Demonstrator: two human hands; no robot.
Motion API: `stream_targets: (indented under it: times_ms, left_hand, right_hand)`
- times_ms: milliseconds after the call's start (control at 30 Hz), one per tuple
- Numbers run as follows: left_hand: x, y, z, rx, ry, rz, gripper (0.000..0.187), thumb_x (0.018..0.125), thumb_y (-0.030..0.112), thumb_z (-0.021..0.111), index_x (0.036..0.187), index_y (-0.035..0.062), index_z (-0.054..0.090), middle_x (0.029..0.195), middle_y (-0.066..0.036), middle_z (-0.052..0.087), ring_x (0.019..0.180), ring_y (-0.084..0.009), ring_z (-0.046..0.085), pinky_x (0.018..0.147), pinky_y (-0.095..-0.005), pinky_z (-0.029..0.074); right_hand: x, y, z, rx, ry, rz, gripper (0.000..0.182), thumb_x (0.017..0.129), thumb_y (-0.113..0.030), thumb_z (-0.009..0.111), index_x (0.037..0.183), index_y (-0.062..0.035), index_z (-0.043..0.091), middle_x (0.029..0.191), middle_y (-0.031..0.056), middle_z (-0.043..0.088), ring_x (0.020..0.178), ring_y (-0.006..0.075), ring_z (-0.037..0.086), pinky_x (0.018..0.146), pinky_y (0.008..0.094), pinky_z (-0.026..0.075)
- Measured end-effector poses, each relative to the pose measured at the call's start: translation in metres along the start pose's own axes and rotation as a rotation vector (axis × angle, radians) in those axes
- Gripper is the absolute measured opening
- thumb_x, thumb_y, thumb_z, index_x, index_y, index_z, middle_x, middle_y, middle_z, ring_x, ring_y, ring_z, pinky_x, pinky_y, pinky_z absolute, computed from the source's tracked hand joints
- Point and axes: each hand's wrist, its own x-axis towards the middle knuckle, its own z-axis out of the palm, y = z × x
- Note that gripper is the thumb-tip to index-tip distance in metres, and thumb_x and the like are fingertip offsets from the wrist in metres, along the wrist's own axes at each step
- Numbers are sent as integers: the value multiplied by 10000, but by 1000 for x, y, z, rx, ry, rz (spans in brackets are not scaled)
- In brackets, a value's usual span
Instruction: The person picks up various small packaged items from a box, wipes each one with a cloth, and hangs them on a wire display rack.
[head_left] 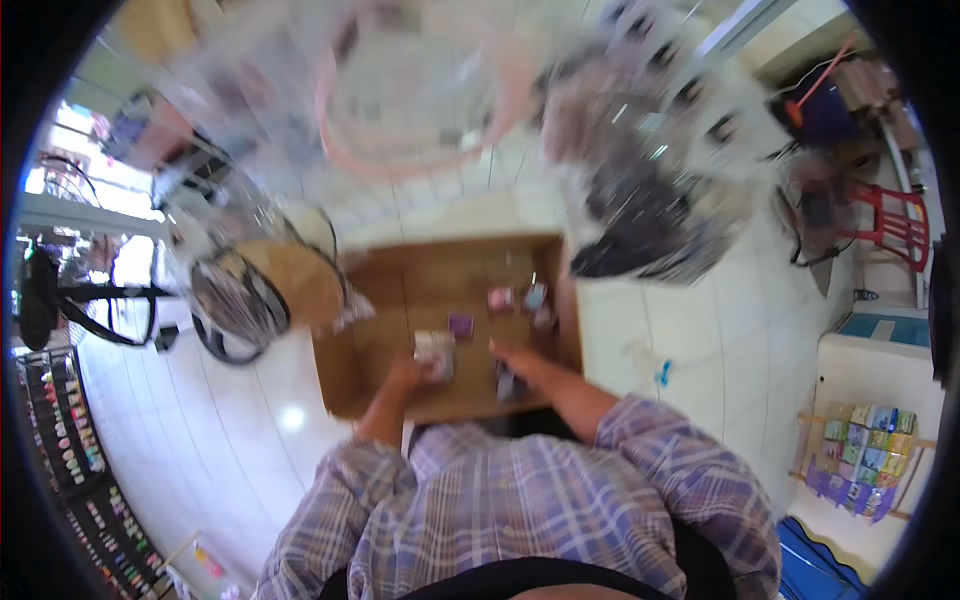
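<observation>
A brown cardboard box [400, 275] lies open in front of the body. Inside its left part, my left hand [411, 370] is closed on a pale packet [434, 352]. On the right side of the box, my right hand [512, 359] reaches in with fingers stretched out, above a dark packet [508, 382]; whether it touches that packet is unclear. A small purple packet [461, 326] lies between the hands. Farther back are a pink packet [501, 298] and a light blue one [535, 296].
Plastic-wrapped goods hang overhead, with dark bagged items [640, 220] at right and bagged round items [265, 290] at left. A red chair [893, 225] stands far right. Racks of small goods [70, 430] line the left edge. A blue scrap [664, 373] lies on the tiled floor.
</observation>
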Motion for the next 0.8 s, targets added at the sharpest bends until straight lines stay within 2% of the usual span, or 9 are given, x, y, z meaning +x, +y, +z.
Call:
stream_targets:
  times_ms: [33,67,167,233,300,500,533,633,800]
  left_hand:
    - [-3,12,-5,59,2,68,479,760,210,751,1144,-25,590,1074,-172,656,974,-244,636,814,-365,525]
    - [-6,26,-11,118,8,135,495,743,214,767,1141,-21,590,1074,-169,657,986,-236,634,829,-358,518]
    - [-38,93,-49,-191,-7,-27,423,759,115,721,1149,0,605,1076,-102,663,948,-194,637,883,-335,485]
    - [-51,129,-81,-445,-383,104,421,744,67,744,1134,-13,606,1029,-89,673,913,-157,636,854,-294,489]
    - [-78,180,-115,-398,-346,174,409,754,80,746,1129,-11,609,1004,-87,677,910,-150,633,847,-287,489]
    - [-210,330,-167,-440,-207,492,389,798,106,734,1141,3,581,1001,-60,654,902,-124,617,827,-274,489]
    - [-227,349,-169,-502,-122,630,392,805,108,733,1146,7,568,1008,-52,643,901,-117,611,819,-273,491]
    - [-254,370,-173,-487,-29,685,414,818,139,728,1170,16,549,1047,-41,614,921,-120,606,828,-283,488]
    - [-281,382,-175,-487,220,768,369,813,155,737,1123,13,595,1028,-56,632,914,-125,610,792,-281,504]
  right_hand:
    - [-15,-20,5,96,-46,156,604,896,-518,551,1316,-85,514,1259,63,569,1139,213,502,969,390,395]
    - [3,1,5,-61,-9,8,629,886,-541,549,1321,-89,508,1274,68,559,1153,221,493,944,408,408]
    - [-38,-68,6,-436,-150,135,614,863,-541,578,1242,-58,560,1197,77,584,1073,212,531,857,350,445]
    - [-71,-115,1,-651,-238,52,594,855,-525,597,1200,-41,582,1165,85,589,1044,207,542,829,329,453]
    - [-92,-135,1,-612,-304,-111,529,830,-463,658,1106,-14,610,1097,103,589,1008,194,551,829,297,448]
    - [-214,-230,0,-704,-166,-760,620,748,-451,753,1195,-54,585,1046,134,593,945,237,555,898,346,420]
    - [-223,-238,-2,-646,-244,-730,678,784,-419,733,1308,-62,491,1172,154,553,1066,258,530,948,353,394]
    - [-277,-271,13,-317,-367,-565,642,830,-350,703,1336,-48,447,1194,136,558,1114,242,519,954,357,397]
    - [-300,-299,36,-171,-403,-507,577,863,-262,678,1335,-41,430,1174,115,581,1076,206,543,937,330,423]
